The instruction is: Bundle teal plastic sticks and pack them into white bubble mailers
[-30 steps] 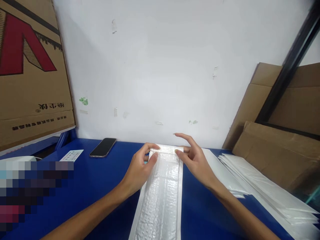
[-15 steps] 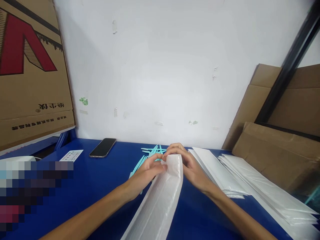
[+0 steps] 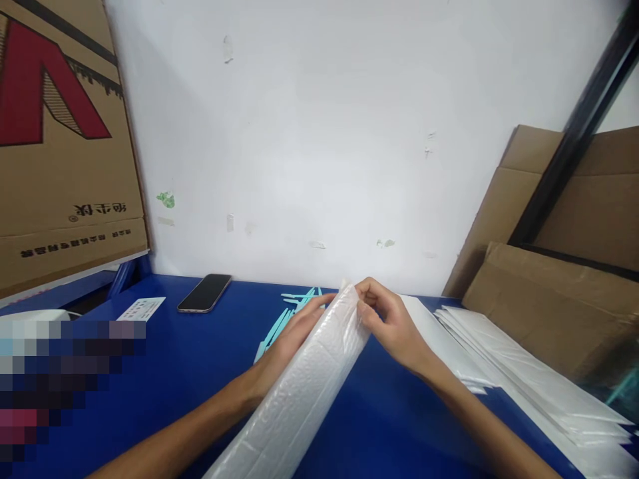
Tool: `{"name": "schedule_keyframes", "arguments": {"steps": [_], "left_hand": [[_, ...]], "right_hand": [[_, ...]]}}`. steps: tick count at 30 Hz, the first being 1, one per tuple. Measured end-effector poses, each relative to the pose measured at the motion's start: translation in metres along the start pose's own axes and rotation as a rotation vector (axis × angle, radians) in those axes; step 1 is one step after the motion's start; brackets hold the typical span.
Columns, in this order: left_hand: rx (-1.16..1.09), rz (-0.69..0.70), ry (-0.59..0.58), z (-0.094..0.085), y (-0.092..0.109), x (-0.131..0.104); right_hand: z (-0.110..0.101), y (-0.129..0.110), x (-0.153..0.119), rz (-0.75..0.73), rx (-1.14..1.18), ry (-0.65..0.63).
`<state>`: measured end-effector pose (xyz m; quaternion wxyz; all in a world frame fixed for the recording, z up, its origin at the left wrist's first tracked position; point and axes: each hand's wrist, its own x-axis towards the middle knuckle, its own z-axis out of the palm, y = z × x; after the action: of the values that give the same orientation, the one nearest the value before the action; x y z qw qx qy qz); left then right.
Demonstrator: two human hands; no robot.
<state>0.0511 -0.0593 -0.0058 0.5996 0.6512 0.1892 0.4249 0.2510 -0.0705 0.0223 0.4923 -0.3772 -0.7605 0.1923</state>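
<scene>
A long white bubble mailer (image 3: 304,382) runs from the bottom edge up between my hands, its far end raised off the blue table. My right hand (image 3: 392,322) pinches the mailer's far right corner between thumb and fingers. Along its left side lies my left hand (image 3: 294,339), closed on the edge near the far end; its thumb and part of its fingers are hidden behind the mailer. Just beyond my left hand, several light-blue plastic sticks (image 3: 277,332) lie in a loose pile, partly covered by the hand.
White mailers lie in stacks (image 3: 529,372) on the right of the blue table (image 3: 200,372). A phone (image 3: 206,293) and a printed card (image 3: 143,309) lie at the left. Cardboard (image 3: 549,306) leans at the right, and a large carton (image 3: 64,173) stands at the left.
The mailer has turned over toward the right and its far end has risen slightly. My right hand has shifted to its corner, while my left hand has slid behind its left edge.
</scene>
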Motion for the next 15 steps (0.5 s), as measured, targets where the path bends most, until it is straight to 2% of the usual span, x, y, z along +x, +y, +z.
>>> {"name": "schedule_keyframes", "arguments": {"steps": [2, 3, 5, 8, 12, 15], "left_hand": [[-0.116, 0.004, 0.044, 0.004, 0.017, 0.003], [-0.095, 0.017, 0.073, 0.006, 0.024, 0.006], [0.078, 0.063, 0.116, 0.008, 0.036, 0.014], [0.313, 0.068, 0.090, 0.013, 0.049, 0.027], [0.286, 0.111, 0.168, 0.030, 0.062, 0.044], [0.207, 0.120, 0.227, 0.053, 0.067, 0.061]], "right_hand": [[0.000, -0.001, 0.000, 0.029, 0.002, -0.013], [-0.001, -0.002, 0.001, 0.040, -0.001, -0.017], [-0.002, -0.004, 0.002, 0.053, -0.010, -0.016], [-0.011, -0.011, 0.005, 0.053, -0.021, 0.023], [-0.039, -0.021, 0.010, 0.119, -0.025, 0.120], [-0.067, -0.027, 0.008, 0.212, 0.123, 0.156]]}}
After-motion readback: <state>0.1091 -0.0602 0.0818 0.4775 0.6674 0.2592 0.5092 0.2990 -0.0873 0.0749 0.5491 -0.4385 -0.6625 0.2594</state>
